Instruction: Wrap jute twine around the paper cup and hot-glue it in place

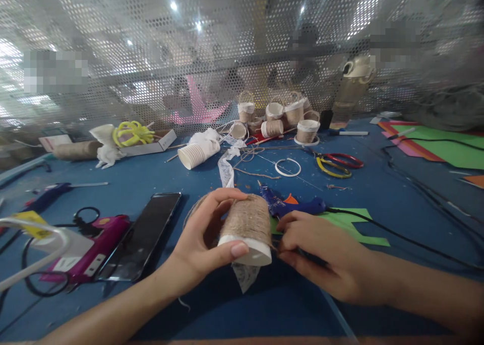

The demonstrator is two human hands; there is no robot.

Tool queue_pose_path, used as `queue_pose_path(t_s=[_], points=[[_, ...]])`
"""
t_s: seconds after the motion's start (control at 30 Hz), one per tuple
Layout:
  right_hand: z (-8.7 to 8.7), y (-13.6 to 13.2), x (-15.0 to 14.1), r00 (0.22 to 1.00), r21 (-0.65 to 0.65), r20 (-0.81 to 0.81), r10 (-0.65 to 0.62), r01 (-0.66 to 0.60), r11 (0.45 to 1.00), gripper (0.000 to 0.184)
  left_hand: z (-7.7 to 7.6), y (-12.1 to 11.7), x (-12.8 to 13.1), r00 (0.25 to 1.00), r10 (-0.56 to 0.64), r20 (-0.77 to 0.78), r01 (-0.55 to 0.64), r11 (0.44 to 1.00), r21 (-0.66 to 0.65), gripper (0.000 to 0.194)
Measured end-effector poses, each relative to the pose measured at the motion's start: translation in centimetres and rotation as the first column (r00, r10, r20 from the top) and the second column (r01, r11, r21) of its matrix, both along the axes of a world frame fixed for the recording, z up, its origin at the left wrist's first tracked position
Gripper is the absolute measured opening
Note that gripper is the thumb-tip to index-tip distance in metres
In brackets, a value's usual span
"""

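Observation:
My left hand [204, 244] grips a paper cup wrapped in jute twine [247, 226], held on its side above the blue table, thumb on the white rim and fingers over the top. A strip of white lace [245, 276] hangs below the cup. My right hand [321, 247] is closed beside the cup's rim, fingers pinched together on something I cannot make out. A blue glue gun [293, 205] lies just behind the right hand on a green paper sheet [351, 226].
A black phone [145, 234] and a pink glue gun [94, 249] lie at the left. A stack of white cups [198, 151], finished twine baskets [280, 116], scissors [336, 162], a white ring [288, 166] and coloured paper [446, 146] lie further back. A perforated screen [227, 48] closes the rear.

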State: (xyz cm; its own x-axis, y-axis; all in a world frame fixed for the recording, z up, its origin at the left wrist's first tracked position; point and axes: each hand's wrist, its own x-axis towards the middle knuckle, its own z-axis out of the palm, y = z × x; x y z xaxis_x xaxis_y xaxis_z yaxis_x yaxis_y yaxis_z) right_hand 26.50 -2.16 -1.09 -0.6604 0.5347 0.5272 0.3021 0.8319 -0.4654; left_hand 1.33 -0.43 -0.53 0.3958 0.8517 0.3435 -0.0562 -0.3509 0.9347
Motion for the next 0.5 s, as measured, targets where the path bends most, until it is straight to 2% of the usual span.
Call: queue_pose_path(t_s=[0.13, 0.23, 0.27, 0.43, 0.5], points=[[-0.62, -0.08, 0.15, 0.999, -0.049, -0.036, -0.036, 0.035, 0.998, 0.007, -0.07, 0.01, -0.06, 1.0, 0.012, 0.001, -0.012, 1.0, -0.009, 0.054], [-1.0, -0.26, 0.16, 0.99, -0.156, -0.134, -0.038, 0.017, 0.988, 0.021, -0.05, 0.04, 0.0, 1.0, 0.004, 0.015, -0.004, 1.0, -0.026, 0.055], [-1.0, -0.32, 0.14, 0.988, -0.153, -0.15, -0.039, 0.016, 0.988, 0.024, -0.04, 0.06, 0.02, 1.0, -0.001, 0.021, 0.002, 0.999, -0.033, 0.054], [-0.4, -0.34, 0.03, 0.993, 0.13, -0.087, -0.077, 0.088, 0.988, 0.019, -0.1, 0.12, -0.01, 0.997, -0.027, 0.067, 0.03, 0.999, -0.045, 0.051], [-0.27, -0.22, 0.04, 0.993, 0.179, -0.083, -0.082, 0.096, 0.979, 0.02, -0.16, 0.15, -0.02, 0.997, -0.028, 0.065, 0.031, 0.999, -0.044, 0.05]])
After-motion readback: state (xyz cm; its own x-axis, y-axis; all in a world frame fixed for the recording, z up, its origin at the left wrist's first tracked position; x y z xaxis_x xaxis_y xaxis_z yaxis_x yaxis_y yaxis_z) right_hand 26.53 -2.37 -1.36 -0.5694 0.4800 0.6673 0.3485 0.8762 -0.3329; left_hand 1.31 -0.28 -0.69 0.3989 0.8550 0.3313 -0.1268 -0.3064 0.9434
